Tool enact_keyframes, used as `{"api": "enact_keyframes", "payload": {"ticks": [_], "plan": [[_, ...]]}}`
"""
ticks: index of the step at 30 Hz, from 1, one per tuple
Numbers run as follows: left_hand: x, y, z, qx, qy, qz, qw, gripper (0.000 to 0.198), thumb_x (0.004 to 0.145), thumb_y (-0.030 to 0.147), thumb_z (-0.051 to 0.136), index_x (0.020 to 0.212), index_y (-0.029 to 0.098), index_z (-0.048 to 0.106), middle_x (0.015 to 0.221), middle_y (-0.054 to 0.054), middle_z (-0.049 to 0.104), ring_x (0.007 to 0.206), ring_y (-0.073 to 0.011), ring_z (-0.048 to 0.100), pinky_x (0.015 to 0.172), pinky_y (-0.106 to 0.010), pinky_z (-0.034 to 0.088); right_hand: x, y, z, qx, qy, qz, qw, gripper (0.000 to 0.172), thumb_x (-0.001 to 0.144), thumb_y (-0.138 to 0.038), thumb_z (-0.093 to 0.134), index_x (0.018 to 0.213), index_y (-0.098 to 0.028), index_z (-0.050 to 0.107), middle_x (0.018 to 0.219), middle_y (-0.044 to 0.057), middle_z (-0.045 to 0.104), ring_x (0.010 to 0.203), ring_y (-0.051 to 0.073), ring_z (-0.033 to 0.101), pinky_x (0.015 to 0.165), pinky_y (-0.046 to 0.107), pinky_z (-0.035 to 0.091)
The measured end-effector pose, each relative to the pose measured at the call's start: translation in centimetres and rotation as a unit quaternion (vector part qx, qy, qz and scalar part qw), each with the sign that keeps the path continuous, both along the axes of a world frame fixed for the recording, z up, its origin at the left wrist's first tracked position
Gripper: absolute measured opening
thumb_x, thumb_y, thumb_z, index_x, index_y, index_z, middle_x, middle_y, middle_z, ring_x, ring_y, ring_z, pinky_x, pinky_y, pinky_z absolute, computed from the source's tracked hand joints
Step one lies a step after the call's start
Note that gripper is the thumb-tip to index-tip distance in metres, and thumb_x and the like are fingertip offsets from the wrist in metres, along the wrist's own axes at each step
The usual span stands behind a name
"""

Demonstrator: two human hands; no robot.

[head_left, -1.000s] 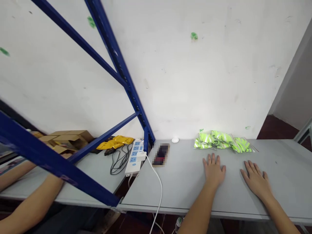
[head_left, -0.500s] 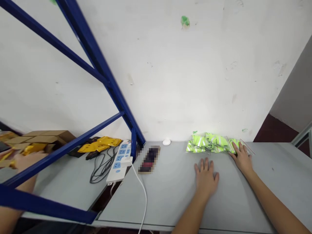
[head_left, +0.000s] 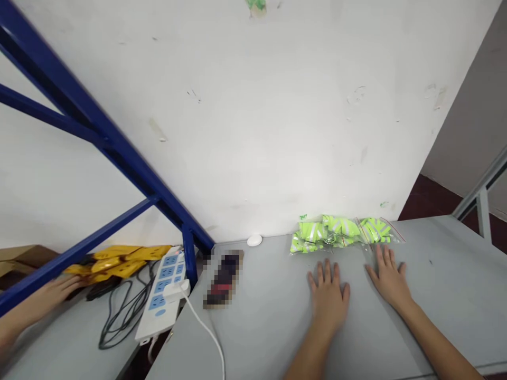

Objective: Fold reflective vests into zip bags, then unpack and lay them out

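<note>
My left hand [head_left: 328, 296] lies flat on the grey table [head_left: 273, 327], fingers spread, with nothing in it. To its right rests my right hand [head_left: 390, 277], also open, its fingertips just short of the bagged bundles. Clear plastic bags of folded neon-yellow fabric with silvery reflective strips [head_left: 340, 229] lie in a row against the wall, overlapping one another. The rightmost bag [head_left: 378, 230] has a red seal line and sits beyond my right fingertips.
A phone-shaped blurred object [head_left: 225, 279] and a white oval case [head_left: 254, 240] lie left of the bags. A power strip [head_left: 162, 295] with a white cable stands by the blue metal frame [head_left: 134, 169]. Another person's hand [head_left: 59, 290] touches yellow packets [head_left: 122, 261].
My right hand has drawn back from the rightmost bag onto the table. The view has shifted, and the other person's hand has moved to the yellow packets.
</note>
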State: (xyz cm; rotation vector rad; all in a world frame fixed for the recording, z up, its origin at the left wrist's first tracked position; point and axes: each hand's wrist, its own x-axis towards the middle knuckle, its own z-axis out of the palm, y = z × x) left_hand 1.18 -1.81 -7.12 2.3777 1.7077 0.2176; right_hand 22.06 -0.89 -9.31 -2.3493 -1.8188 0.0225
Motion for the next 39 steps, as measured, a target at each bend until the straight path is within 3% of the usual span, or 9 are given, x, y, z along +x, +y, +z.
{"api": "enact_keyframes", "payload": {"ticks": [3,5,14,22,26,33,39], "plan": [[-0.1,-0.1,0.1,0.003,0.017,-0.015,1.000,0.067,0.094,0.058,0.019,0.152,0.025,0.022,0.160,-0.006,0.015,0.147,-0.0338,0.010,0.114,-0.063,0.012,-0.8,-3.6,0.0,-0.062,-0.008,0.033,0.997,0.067,0.095,-0.053,0.016,0.152,-0.017,0.022,0.159,0.007,0.018,0.147,0.026,0.011,0.114,0.057,0.013],[-0.4,-0.3,0.2,-0.001,0.026,-0.033,0.999,0.068,0.094,0.059,0.020,0.152,0.025,0.021,0.160,-0.005,0.015,0.147,-0.0338,0.010,0.115,-0.062,0.012,-1.2,-4.8,0.2,-0.072,-0.012,0.020,0.997,0.066,0.095,-0.052,0.015,0.152,-0.020,0.024,0.160,0.004,0.017,0.147,0.026,0.011,0.114,0.057,0.013],[-3.2,-2.1,-0.6,0.020,0.040,-0.096,0.994,0.064,0.096,0.054,0.020,0.152,0.024,0.022,0.160,-0.003,0.015,0.147,-0.0310,0.012,0.116,-0.059,0.013,-1.9,-5.2,1.1,-0.077,0.016,-0.009,0.997,0.063,0.097,-0.050,0.016,0.152,-0.021,0.023,0.160,0.003,0.015,0.147,0.025,0.010,0.114,0.056,0.011],[-3.0,-2.3,-0.1,0.036,0.036,-0.094,0.994,0.061,0.096,0.053,0.024,0.150,0.024,0.027,0.159,-0.003,0.020,0.146,-0.0302,0.016,0.115,-0.058,0.016,-2.5,-6.4,1.3,-0.072,0.018,-0.024,0.997,0.063,0.097,-0.050,0.018,0.152,-0.019,0.024,0.160,0.005,0.015,0.147,0.028,0.010,0.114,0.057,0.010],[-2.9,-2.1,0.3,0.039,0.032,-0.060,0.997,0.059,0.097,0.051,0.026,0.149,0.025,0.031,0.158,-0.004,0.024,0.145,-0.0285,0.020,0.115,-0.057,0.018,-2.2,-6.3,1.4,-0.085,0.011,0.003,0.996,0.067,0.096,-0.053,0.020,0.152,-0.015,0.022,0.160,0.010,0.012,0.147,0.033,0.006,0.113,0.059,0.007],[-2.7,-1.5,0.5,0.016,0.022,0.109,0.994,0.057,0.095,0.046,0.031,0.147,0.021,0.036,0.158,-0.004,0.023,0.145,-0.0308,0.019,0.114,-0.060,0.015,-0.9,-6.3,1.5,-0.103,-0.007,0.086,0.991,0.074,0.094,-0.059,0.024,0.152,-0.013,0.021,0.160,0.015,0.008,0.146,0.037,0.000,0.113,0.059,0.002],[-2.3,-1.8,0.7,0.027,0.013,0.117,0.993,0.056,0.095,0.045,0.031,0.146,0.022,0.037,0.157,-0.005,0.025,0.145,-0.0301,0.020,0.114,-0.059,0.015,0.0,-6.7,1.8,-0.102,-0.002,0.124,0.987,0.073,0.094,-0.058,0.024,0.152,-0.013,0.021,0.160,0.014,0.008,0.146,0.036,0.001,0.113,0.059,0.004]]}}
